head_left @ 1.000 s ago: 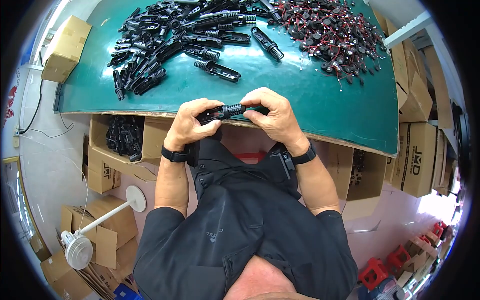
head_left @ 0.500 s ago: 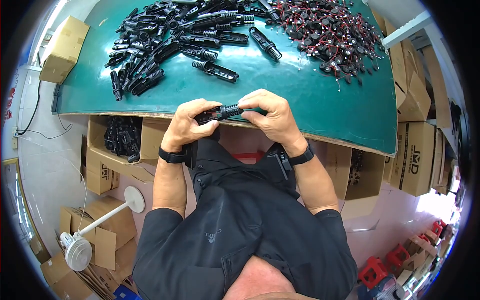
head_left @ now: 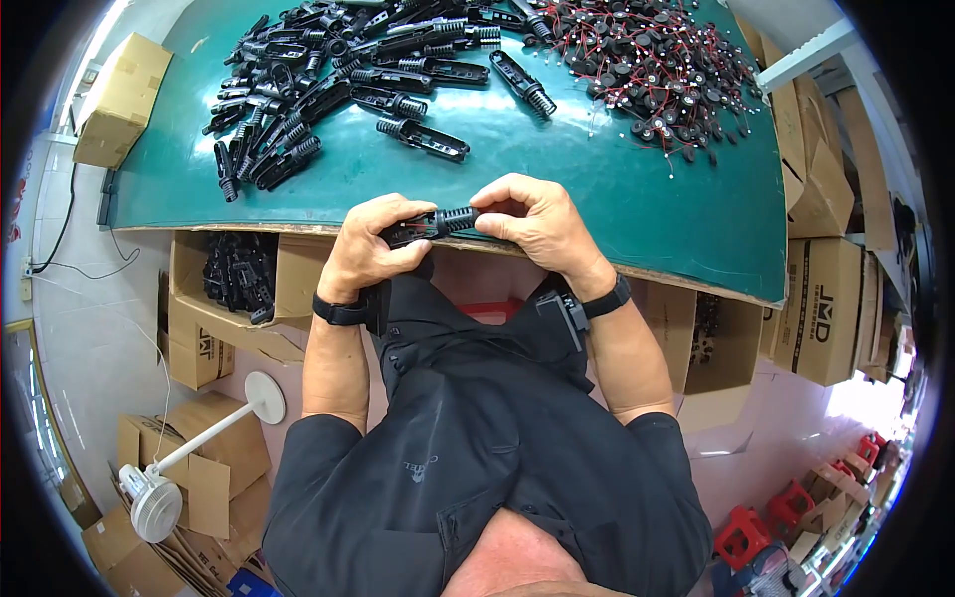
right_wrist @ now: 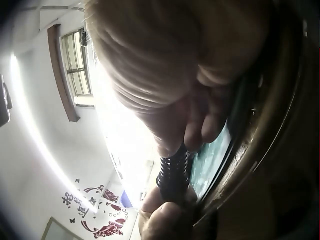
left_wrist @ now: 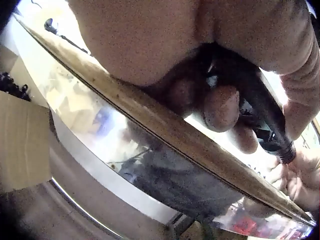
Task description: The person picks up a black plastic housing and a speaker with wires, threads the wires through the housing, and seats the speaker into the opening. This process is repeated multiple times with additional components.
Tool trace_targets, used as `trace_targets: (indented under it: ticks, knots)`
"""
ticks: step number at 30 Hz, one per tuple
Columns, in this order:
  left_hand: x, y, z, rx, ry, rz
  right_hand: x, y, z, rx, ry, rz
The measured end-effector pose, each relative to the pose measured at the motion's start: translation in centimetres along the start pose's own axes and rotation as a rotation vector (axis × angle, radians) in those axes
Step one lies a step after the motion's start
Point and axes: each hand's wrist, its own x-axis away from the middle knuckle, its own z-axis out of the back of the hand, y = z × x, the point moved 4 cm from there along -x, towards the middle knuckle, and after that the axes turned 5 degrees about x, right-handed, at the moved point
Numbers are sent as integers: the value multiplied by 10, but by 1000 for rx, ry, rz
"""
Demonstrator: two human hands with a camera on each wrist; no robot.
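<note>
Over the near table edge, my left hand (head_left: 373, 249) grips a black plastic housing (head_left: 458, 220) with a hollow body and a ribbed neck. A bit of red shows inside the body. The ribbed neck points toward my right hand (head_left: 542, 227), whose thumb and forefinger pinch at its end. In the left wrist view the dark housing (left_wrist: 270, 107) lies between thumb and fingers. The right wrist view shows the ribbed neck (right_wrist: 172, 175) between the fingertips of both hands; the right fingers hide its tip.
Many similar black housings (head_left: 423, 139) lie heaped on the green table (head_left: 597, 209). Right of them is a pile of small black round parts with red wires (head_left: 647, 75). Open cartons (head_left: 303, 279) with black parts stand below the table edge. A white fan (head_left: 156, 507) stands at left.
The right fingers have shifted slightly at the end of the ribbed neck, and the right wrist has turned a little. The left hand keeps its grip on the housing.
</note>
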Motion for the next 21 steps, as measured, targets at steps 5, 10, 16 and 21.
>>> trace_targets:
  ticks: [5, 10, 16, 21]
  knots:
    - [0, -1, -1, 7, -2, -11, 1, 1, -1, 115, 15, 62]
    - [-3, 3, 1, 28, -50, 2, -2, 7, 0, 58, -11, 108]
    - [-3, 20, 35, -104, -31, 194, 5, -8, -3, 254, 33, 216]
    - [-21, 46, 89, -673, -215, 125, 9, -11, -2, 282, 158, 256]
